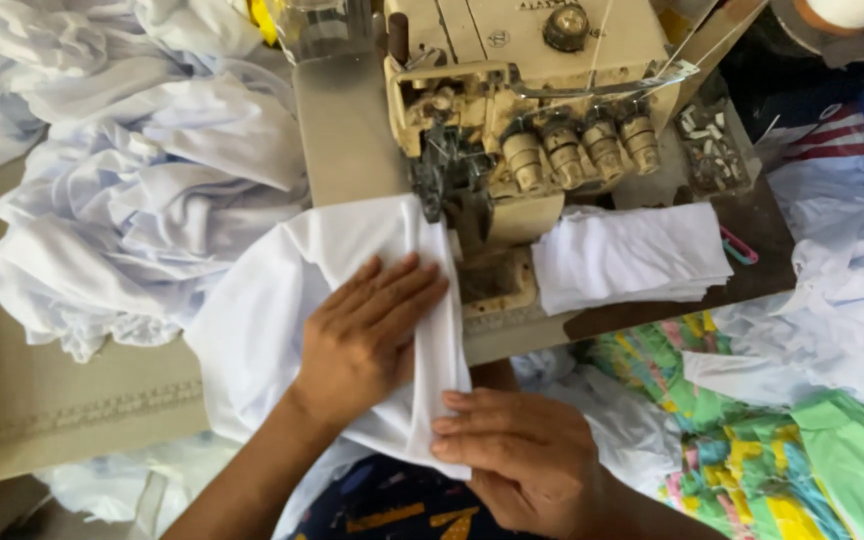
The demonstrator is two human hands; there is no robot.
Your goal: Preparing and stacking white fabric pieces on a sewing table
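Pinching the near end of the folded white fabric (352, 270) with my right hand (527, 450), grip closed on it, I press my left hand (367, 335) flat and open on top. Its long fold runs away from me toward the overlock machine (532, 120), just beyond my left fingertips.

Small round emblem (498, 38) on sewing machine (512, 60).
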